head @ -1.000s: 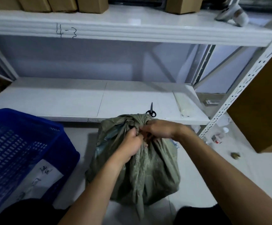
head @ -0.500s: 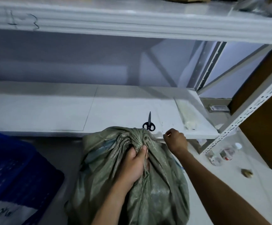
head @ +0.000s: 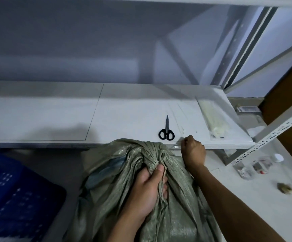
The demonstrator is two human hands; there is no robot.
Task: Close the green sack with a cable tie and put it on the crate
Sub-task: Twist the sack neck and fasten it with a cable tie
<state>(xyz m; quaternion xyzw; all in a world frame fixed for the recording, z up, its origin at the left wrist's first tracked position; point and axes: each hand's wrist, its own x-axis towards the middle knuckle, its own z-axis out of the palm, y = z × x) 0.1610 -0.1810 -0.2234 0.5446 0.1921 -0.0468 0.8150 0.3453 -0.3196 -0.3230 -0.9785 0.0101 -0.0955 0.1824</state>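
The green woven sack (head: 176, 198) stands on the floor against the front of the low white shelf (head: 54, 119). My left hand (head: 147, 193) grips its bunched neck, thumb up over the gathered folds. Just right of the sack's top, my right hand (head: 193, 150) is at the shelf's front edge with its fingers curled. Its fingertips pinch the near end of a thin white cable tie (head: 181, 117) that lies on the shelf. The blue plastic crate (head: 10, 198) sits at the lower left, beside the sack.
Black scissors (head: 166, 132) lie on the shelf just left of my right hand. A clear bag of white cable ties (head: 213, 117) lies at the shelf's right end. A perforated shelf post (head: 272, 135) slants past it, with small bottles (head: 257, 166) on the floor beyond.
My right hand let go of the sack's neck and moved right and forward to the shelf edge. My left hand kept its grip. The view shifted closer and to the right.
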